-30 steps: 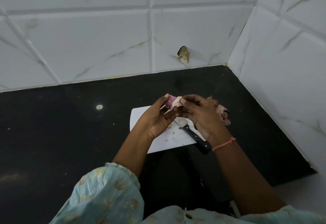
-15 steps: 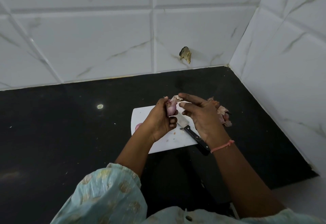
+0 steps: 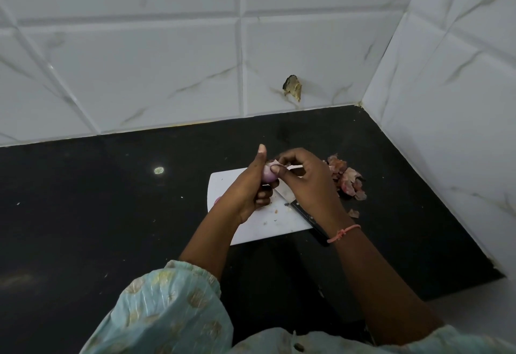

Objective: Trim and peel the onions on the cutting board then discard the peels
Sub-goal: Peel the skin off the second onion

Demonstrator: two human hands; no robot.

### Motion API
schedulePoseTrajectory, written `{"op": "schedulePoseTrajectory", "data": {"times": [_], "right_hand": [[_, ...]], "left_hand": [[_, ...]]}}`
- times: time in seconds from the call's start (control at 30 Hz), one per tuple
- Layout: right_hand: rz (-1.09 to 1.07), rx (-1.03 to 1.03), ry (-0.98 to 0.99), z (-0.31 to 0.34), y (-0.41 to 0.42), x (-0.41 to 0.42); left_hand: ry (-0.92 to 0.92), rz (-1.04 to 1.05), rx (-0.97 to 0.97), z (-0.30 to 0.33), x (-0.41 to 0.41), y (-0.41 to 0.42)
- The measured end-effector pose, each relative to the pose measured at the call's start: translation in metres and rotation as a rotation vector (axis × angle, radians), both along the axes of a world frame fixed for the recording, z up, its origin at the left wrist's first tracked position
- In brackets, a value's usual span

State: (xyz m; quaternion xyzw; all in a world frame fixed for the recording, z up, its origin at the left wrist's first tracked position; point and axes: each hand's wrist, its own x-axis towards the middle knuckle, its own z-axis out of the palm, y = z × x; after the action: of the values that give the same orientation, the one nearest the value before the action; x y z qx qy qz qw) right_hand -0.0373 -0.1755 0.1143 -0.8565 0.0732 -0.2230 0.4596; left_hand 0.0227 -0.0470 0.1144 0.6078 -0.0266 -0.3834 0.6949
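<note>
We hold the onion up in our left hand so our right hand can pinch off skin; knife rests aside on the cutting board.

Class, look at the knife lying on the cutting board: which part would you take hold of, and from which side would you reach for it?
Grip the black handle of the knife, coming from the near right edge of the cutting board. The knife lies flat and slanted, its blade pointing away to the left under the right hand, its handle sticking out over the board's near corner.
</note>
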Motion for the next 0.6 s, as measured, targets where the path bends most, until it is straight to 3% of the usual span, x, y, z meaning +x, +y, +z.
{"op": "schedulePoseTrajectory", "data": {"times": [0.33, 0.5, 0.6], "right_hand": [[-0.088, 0.210, -0.022, 0.003, -0.002, 0.004], [-0.037, 0.510, 0.114, 0.009, -0.002, 0.004], [-0.096, 0.506, 0.093, 0.005, -0.004, 0.006]], "left_hand": [[-0.058, -0.039, 0.044, -0.003, 0.007, 0.008], [-0.045, -0.129, 0.079, -0.003, 0.007, 0.009], [-0.038, -0.142, 0.080, -0.002, 0.007, 0.010]]}}
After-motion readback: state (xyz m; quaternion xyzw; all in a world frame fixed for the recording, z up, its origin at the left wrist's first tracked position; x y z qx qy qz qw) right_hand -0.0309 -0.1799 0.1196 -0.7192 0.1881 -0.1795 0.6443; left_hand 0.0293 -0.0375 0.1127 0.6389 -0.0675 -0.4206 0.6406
